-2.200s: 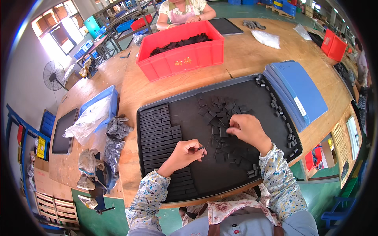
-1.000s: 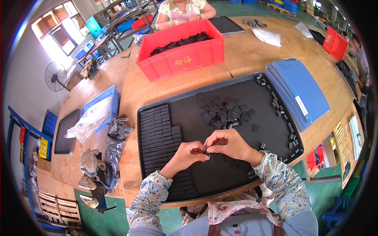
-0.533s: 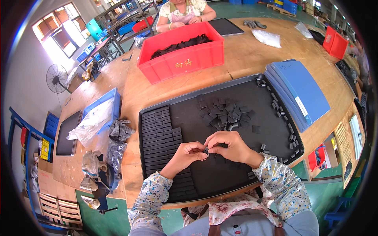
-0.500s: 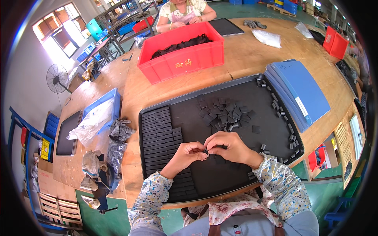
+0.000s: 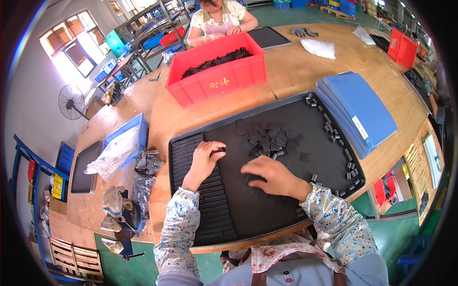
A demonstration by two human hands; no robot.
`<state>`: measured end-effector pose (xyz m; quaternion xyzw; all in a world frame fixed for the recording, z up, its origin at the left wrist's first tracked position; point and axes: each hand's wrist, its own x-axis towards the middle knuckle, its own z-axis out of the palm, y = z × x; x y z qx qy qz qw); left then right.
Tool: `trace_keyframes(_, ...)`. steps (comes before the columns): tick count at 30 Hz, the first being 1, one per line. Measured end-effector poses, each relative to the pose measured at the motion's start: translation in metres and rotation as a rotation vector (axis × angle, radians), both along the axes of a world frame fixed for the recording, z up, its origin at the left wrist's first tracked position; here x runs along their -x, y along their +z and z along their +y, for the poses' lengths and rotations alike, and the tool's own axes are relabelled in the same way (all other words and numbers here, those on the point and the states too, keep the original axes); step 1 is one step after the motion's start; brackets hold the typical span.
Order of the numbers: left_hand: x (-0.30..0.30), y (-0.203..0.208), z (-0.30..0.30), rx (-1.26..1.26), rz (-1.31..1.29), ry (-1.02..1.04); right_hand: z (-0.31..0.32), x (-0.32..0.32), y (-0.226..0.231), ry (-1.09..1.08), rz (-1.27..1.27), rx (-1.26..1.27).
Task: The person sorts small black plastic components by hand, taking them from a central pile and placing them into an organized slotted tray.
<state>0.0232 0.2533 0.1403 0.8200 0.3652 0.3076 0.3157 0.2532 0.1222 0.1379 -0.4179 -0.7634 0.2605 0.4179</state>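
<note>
A large black tray (image 5: 260,217) lies on the table before me. My left hand (image 5: 204,161) is over the tidy rows of black strips (image 5: 214,212) on its left side. Thumb and fingers of that hand are closed on a small black piece (image 5: 222,149), mostly covered by the fingertips. My right hand (image 5: 274,175) reaches with fingers apart toward a loose heap of thin black squares (image 5: 272,139), nothing visible in its grasp. Small black cylinders (image 5: 350,167) are scattered along the tray's right edge.
Beyond the tray stands a red bin (image 5: 217,86) full of black pieces, with a co-worker behind it. Blue folders (image 5: 360,109) are stacked at right. To the left are a blue crate (image 5: 142,131) with plastic film, grey gloves (image 5: 148,162) and another black tray (image 5: 86,167).
My hands were together over the tray's middle, fingers meeting at a small piece. They have parted: the left went up and left with a black piece, the right toward the heap, its fingers opening.
</note>
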Motion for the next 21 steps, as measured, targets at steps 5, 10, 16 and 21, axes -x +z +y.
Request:
trace_keyframes(5, 0.016, -0.013, 0.021, -0.383, 0.256, 0.017, 0.002, 0.007, -0.023, 0.104, -0.355, -0.156)
trace_keyframes(10, 0.024, -0.019, 0.009, -0.308, 0.17, 0.07, -0.001, 0.01, -0.023, 0.075, -0.412, -0.175)
trace_keyframes(16, 0.006, 0.007, -0.052, -0.138, -0.026, -0.043, 0.0, 0.011, -0.015, -0.048, -0.325, -0.266)
trace_keyframes(21, -0.013, 0.0, -0.078, 0.079, -0.103, -0.257, -0.003, 0.019, 0.0, -0.135, 0.229, -0.183)
